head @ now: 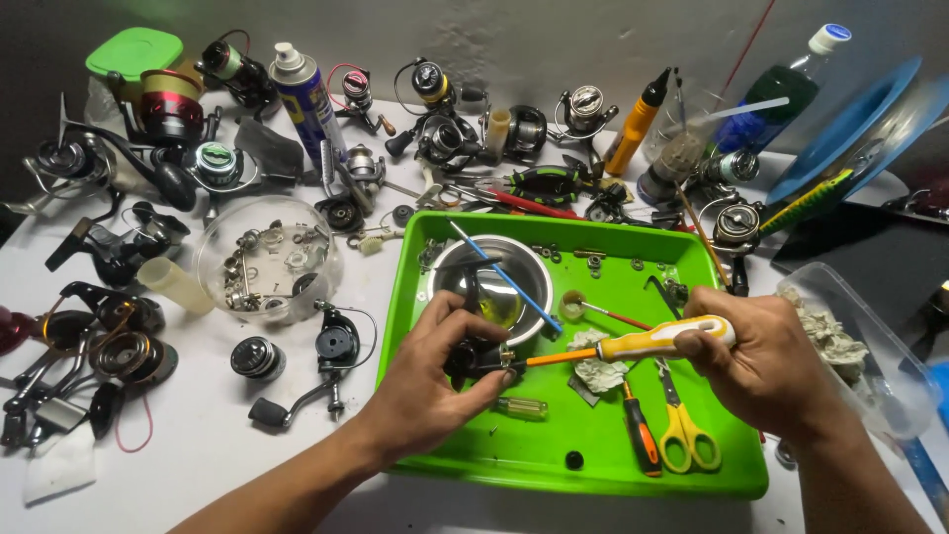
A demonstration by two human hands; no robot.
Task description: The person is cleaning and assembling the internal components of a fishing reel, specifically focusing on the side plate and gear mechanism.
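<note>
White table (208, 465), glossy green plastic tray (593, 465), yellow-handled screwdriver (652, 341)

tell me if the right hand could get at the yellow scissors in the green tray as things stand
Probably not at once: the right hand is closed around a yellow-handled screwdriver. The yellow scissors lie uncovered in the green tray, just below that hand, so the path looks free once the tool is put down.

The left hand (435, 371) covers most of the black reel part (473, 358); screwdriver tip hidden
</note>
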